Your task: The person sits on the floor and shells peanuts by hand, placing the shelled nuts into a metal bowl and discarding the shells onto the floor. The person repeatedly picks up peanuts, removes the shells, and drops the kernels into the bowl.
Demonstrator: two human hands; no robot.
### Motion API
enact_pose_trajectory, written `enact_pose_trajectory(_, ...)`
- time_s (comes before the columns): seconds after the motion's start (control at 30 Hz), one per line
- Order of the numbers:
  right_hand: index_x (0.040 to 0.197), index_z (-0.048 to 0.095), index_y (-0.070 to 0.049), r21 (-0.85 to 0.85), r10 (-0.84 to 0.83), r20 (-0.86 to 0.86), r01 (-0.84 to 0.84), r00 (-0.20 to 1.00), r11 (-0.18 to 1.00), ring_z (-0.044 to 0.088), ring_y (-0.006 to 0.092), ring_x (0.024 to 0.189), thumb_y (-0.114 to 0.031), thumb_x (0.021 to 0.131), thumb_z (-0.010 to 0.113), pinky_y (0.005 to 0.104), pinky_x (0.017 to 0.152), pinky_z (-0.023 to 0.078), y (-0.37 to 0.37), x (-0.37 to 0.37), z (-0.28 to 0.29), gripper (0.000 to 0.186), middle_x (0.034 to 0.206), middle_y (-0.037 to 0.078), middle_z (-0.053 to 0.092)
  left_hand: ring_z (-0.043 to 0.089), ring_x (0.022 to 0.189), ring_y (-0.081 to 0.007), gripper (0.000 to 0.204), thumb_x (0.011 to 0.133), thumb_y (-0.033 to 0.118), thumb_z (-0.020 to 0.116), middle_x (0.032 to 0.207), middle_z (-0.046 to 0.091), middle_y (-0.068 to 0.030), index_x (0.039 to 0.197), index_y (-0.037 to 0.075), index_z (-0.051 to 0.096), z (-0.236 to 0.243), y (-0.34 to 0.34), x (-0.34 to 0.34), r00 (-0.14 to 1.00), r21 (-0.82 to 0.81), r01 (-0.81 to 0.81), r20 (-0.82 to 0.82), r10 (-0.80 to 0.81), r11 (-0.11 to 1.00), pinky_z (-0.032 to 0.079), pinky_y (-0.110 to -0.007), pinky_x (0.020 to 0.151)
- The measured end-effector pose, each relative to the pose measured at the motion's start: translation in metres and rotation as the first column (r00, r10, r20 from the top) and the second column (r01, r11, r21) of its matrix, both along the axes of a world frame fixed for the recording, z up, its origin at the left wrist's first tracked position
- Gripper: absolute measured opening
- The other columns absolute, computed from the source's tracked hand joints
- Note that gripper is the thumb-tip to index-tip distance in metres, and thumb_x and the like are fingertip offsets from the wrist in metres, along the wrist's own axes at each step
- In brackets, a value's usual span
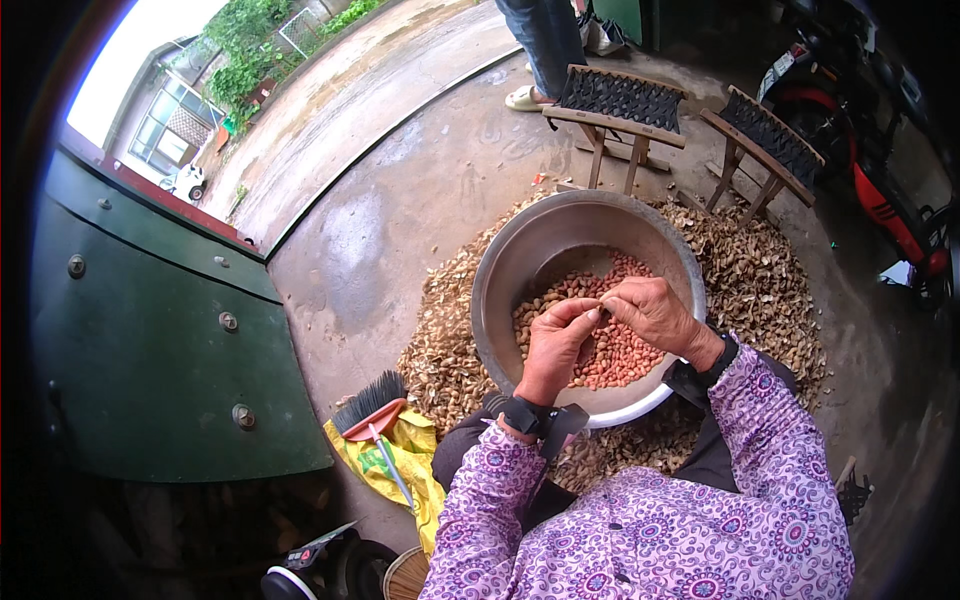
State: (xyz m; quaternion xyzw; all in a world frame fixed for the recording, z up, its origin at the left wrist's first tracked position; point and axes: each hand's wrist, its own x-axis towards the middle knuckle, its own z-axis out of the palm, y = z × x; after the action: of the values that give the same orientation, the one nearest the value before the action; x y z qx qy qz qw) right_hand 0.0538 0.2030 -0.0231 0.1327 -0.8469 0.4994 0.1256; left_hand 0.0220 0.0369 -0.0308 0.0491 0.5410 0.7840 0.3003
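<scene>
Head view: peanuts (622, 358) in basin (500, 290), below hands (556, 345).

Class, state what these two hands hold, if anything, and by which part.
Left hand and right hand together pinch a small dark thing, probably a peanut pod; which part cannot be told.

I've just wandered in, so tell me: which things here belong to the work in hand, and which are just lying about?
Part of the work:
- left hand and right hand, pinching a small piece
- metal basin
- reddish kernels inside
- shells around it

Apparently just about:
- broom on yellow sack
- two stools
- red-and-black bike
</scene>
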Motion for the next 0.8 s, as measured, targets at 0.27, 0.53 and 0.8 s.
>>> enact_pose_trajectory(0.27,0.080,0.059,0.002,-0.048,0.000,0.033,0.002,0.999,0.999,0.056,0.0216,0.066,-0.008,0.079,0.053,0.0302,0.060,0.044,-0.0017,0.0017,0.0031,0.012,0.070,0.011,0.058,0.045,0.048,-0.0040,0.015,0.078,0.007,0.060,0.072,0.059,-0.0026,0.091,0.002,0.060,-0.0020,0.0011,0.0004,0.999,0.039,0.001,0.043,-0.002,0.999,0.035,-0.016,0.041)
enact_pose_trajectory(0.53,0.078,0.060,0.000,-0.052,-0.014,0.032,0.016,0.999,0.999,0.056,0.0231,0.065,-0.008,0.079,0.052,0.0318,0.058,0.043,-0.0047,0.0015,0.0028,0.011,0.069,0.012,0.057,0.046,0.050,-0.0036,0.016,0.073,0.002,0.062,0.071,0.057,-0.0005,0.089,0.003,0.058,-0.0032,0.0026,0.0019,1.000,0.034,-0.013,0.014,0.013,0.999,0.035,-0.016,0.041)
enact_pose_trajectory(0.8,0.072,0.057,0.000,0.013,-0.040,0.010,0.040,0.999,0.999,0.054,0.0262,0.062,-0.008,0.078,0.052,0.0342,0.056,0.042,-0.0043,0.0011,0.0015,0.011,0.065,0.013,0.054,0.045,0.045,-0.0046,0.016,0.072,0.000,0.061,0.067,0.054,0.0003,0.086,0.004,0.054,-0.0029,0.0027,0.0026,1.000,-0.008,0.022,0.021,-0.022,1.000,0.034,-0.017,0.037)
